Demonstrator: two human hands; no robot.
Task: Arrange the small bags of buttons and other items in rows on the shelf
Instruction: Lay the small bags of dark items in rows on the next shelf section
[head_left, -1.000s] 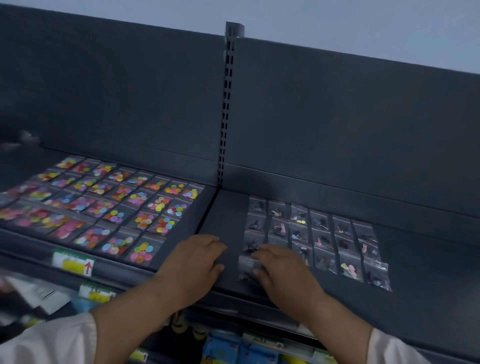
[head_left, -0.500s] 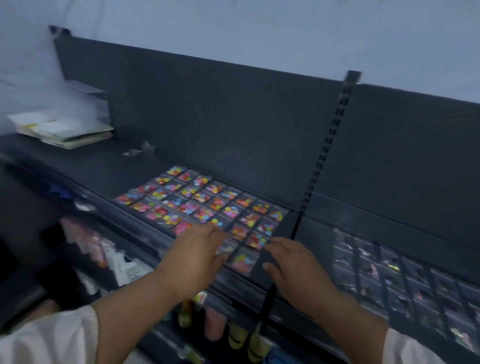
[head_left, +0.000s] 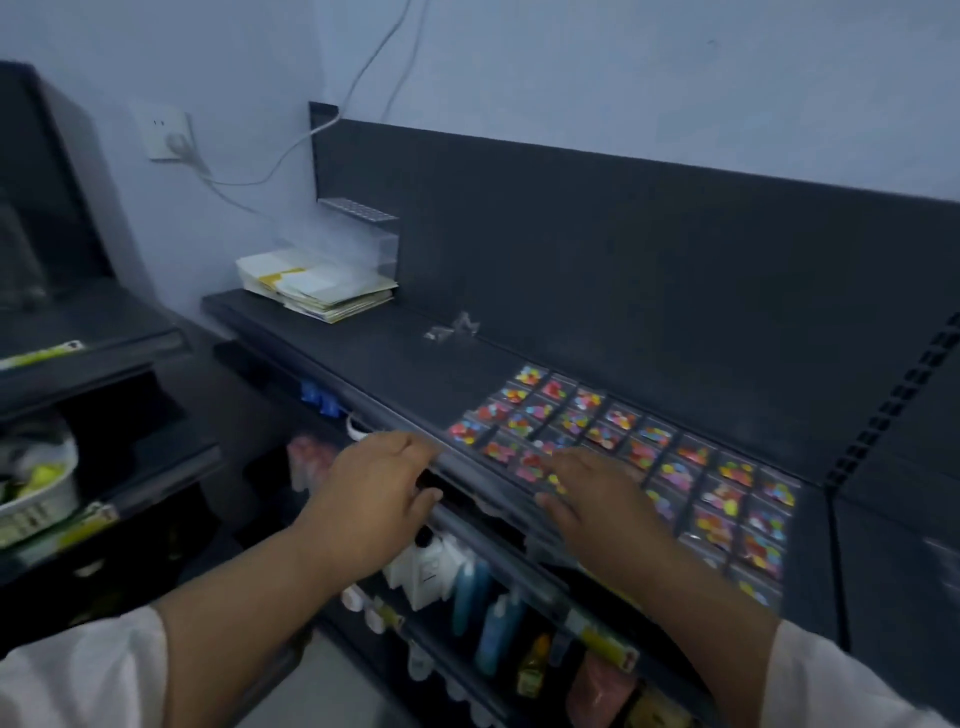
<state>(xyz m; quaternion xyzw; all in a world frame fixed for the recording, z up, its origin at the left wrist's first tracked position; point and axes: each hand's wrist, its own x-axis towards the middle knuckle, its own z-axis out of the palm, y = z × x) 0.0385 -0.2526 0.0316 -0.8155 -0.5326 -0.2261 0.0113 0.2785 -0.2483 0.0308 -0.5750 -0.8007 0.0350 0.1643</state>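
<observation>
Lying in neat rows on the dark shelf (head_left: 395, 358), the small bags of buttons (head_left: 675, 467) make one block of clear packets, each showing a cluster of bright colours. The block runs from the shelf's front edge back to the dark back panel (head_left: 623, 249).

The right hand (head_left: 597, 501) is over the near left corner of the block, palm down. Its fingers (head_left: 566, 462) are stretched out and slightly spread across the first packets. Motion blur makes it impossible to tell whether they press on the bags or hang just above them. Nothing is pinched between them.

The left hand (head_left: 371, 499) is left of the block, just off its corner, at the shelf's front edge. It is palm down with its fingers (head_left: 410, 449) straight and close together, and they hold nothing. Both forearms are bare, coming out of white sleeves.

Left of the block, between it and the far end of the shelf, a few small clear pieces (head_left: 452, 328) lie against the back panel. Well to the left of the block, at that far end, a stack of papers (head_left: 322, 288) lies under a clear plastic box (head_left: 358, 239). Below the block, on a lower level, stand blue and white bottles (head_left: 488, 613). A slotted upright (head_left: 893, 405) rises just to the right of the block.
</observation>
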